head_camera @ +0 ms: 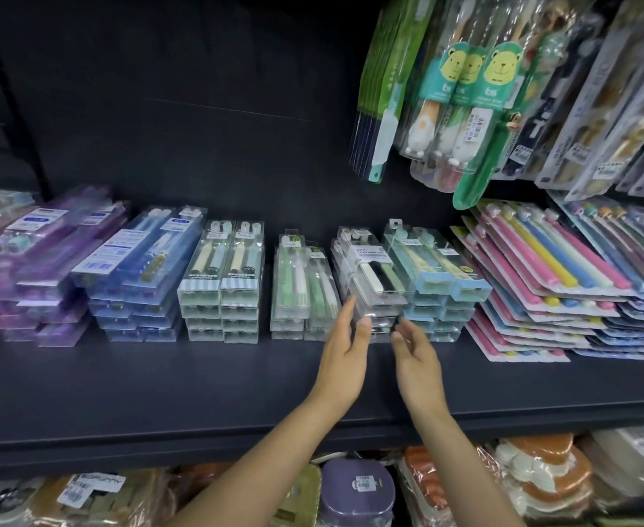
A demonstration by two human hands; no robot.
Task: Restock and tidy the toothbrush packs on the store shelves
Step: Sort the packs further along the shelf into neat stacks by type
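While both arms reach over the front edge of the dark shelf point(160, 378), the left hand point(345, 346) lies open against the near left corner of a stack of clear toothbrush packs point(375, 287), its fingers straight along the stack's side and its thumb at the front face. The right hand point(415, 355) hangs just in front of the same stack, fingers loosely bent and holding nothing; whether its fingertips touch the packs I cannot tell. That stack sits in the middle of the shelf, between a stack of green packs point(303, 290) on its left and blue-ended packs point(442, 275) on its right. Farther right lie flat multi-colour brush cards point(540, 275), and bear-printed packs point(476, 93) hang above. Purple packs point(46, 256) sit far left.
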